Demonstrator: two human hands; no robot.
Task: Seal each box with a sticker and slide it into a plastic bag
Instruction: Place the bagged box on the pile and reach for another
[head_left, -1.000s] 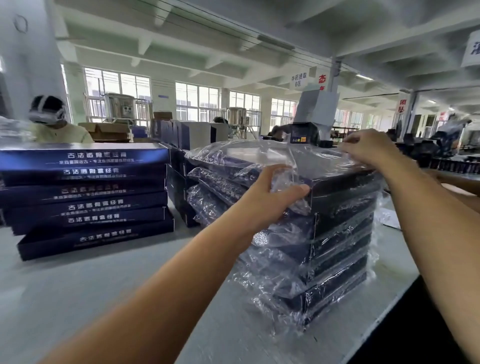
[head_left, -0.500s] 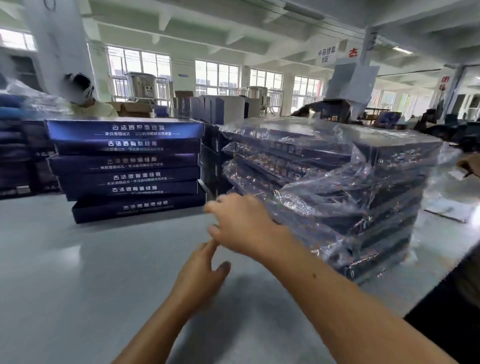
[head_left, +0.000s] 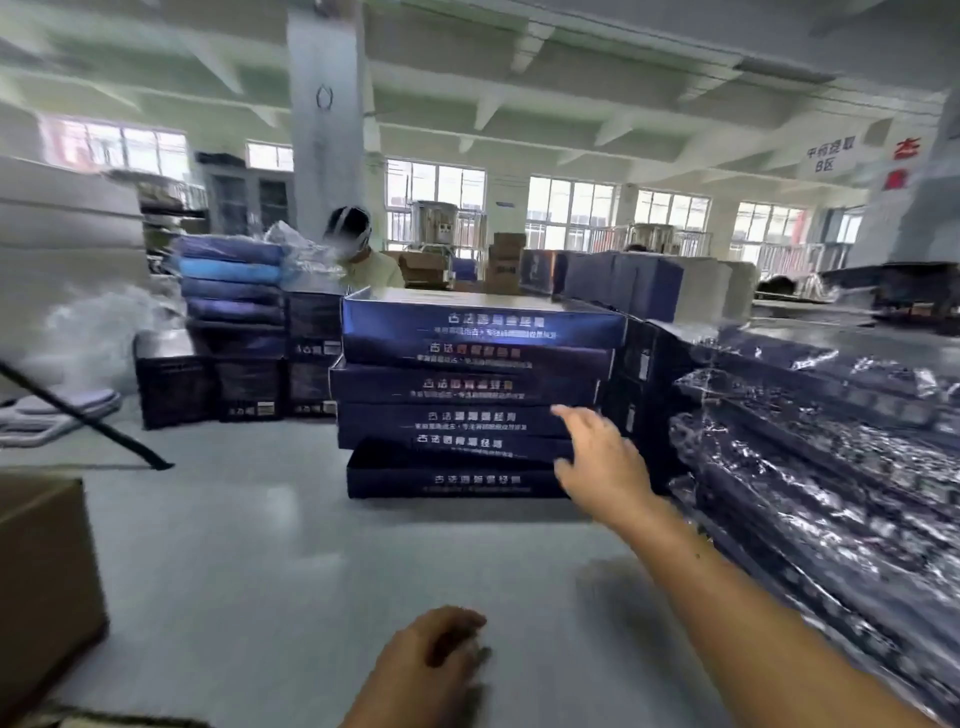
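Note:
A stack of several flat dark blue boxes (head_left: 478, 395) with white lettering stands unbagged in the middle of the grey table (head_left: 270, 545). My right hand (head_left: 602, 462) reaches out to the stack's right end with straight fingers and holds nothing. My left hand (head_left: 436, 660) hovers low over the table near me, fingers loosely curled and empty. At the right stands a pile of boxes in clear plastic bags (head_left: 810, 467).
A brown cardboard carton (head_left: 41, 566) sits at the near left. A black rod (head_left: 88, 421) slants across the left. More dark boxes (head_left: 234, 384), loose plastic (head_left: 93, 332) and a person in a headset (head_left: 358, 254) are behind the stack.
The view has swung left, away from the bagged pile. My right hand has moved from the pile to the unbagged stack. My left hand has dropped back toward me.

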